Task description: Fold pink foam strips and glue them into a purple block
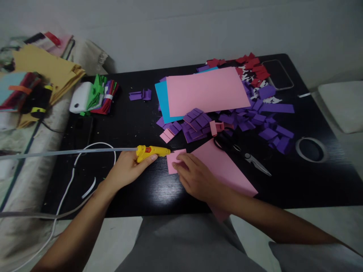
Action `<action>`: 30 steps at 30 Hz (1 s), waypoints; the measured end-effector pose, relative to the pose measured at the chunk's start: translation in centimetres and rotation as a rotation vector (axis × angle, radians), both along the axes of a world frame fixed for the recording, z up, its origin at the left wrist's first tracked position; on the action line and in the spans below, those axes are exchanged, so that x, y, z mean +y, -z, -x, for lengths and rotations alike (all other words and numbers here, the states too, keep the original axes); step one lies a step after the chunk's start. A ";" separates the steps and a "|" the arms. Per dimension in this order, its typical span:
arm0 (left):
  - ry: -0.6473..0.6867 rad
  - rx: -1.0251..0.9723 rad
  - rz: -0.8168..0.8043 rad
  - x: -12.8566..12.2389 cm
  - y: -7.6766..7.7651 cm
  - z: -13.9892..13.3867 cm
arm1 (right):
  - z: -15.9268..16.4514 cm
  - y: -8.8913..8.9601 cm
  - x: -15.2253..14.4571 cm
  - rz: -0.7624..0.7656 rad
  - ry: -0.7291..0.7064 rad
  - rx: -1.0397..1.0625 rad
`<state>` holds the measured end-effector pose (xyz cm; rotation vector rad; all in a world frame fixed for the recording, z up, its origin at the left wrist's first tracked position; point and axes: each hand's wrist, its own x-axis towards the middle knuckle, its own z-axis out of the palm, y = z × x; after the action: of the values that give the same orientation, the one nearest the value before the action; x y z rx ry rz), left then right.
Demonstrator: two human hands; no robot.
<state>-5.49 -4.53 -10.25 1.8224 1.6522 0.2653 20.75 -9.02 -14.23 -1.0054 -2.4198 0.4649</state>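
Pink card (171,169) was held by the right hand (198,179); the left hand (124,168) gripped a gun (157,151), whose close tip could burn skin.

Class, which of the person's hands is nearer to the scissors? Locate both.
Right. The right hand is left of the scissors, touching the small pink piece; the left hand, holding the yellow glue gun, is farther left.

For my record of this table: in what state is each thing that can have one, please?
Glue gun, held in the left hand, glue stick in its rear
Small pink paper, touched by the right hand
Scissors, lying down, not held
Top pink sheet, lying over the blue sheet
Blue sheet, partly covered
Purple papers, folded, loosely piled
Tape roll, lying flat
White cable, curved
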 end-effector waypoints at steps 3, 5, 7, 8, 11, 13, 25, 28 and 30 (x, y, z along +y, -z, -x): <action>0.000 0.010 -0.011 0.0 -0.2 0.1 | 0.0 0.1 0.0 -0.006 -0.005 0.021; 0.003 0.012 -0.015 0.0 -0.3 0.3 | 0.0 0.2 0.1 -0.001 0.001 0.036; 0.003 0.008 -0.021 -0.1 -0.3 0.6 | 0.0 0.3 0.1 0.006 0.005 0.054; 0.000 0.004 -0.026 -0.1 -0.3 0.8 | 0.0 0.3 0.2 0.007 0.005 0.061; -0.022 0.010 -0.044 -0.3 -0.3 1.3 | 0.0 0.4 0.2 -0.002 0.006 0.077; -0.036 0.026 -0.048 -0.3 -0.3 1.6 | 0.0 0.4 0.2 -0.003 0.009 0.084; -0.073 -0.072 -0.031 -0.6 -0.1 2.5 | 0.0 0.4 0.1 0.063 0.037 0.088; -0.073 -0.079 -0.032 -0.6 -0.3 2.6 | 0.0 0.5 0.2 0.046 0.053 0.097; -0.076 -0.081 -0.034 -0.7 -0.4 2.7 | 0.0 0.6 0.3 0.025 0.060 0.135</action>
<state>-8.24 -5.25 -9.82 1.7520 1.6723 0.3973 20.80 -8.72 -14.81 -1.0202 -2.2630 0.5259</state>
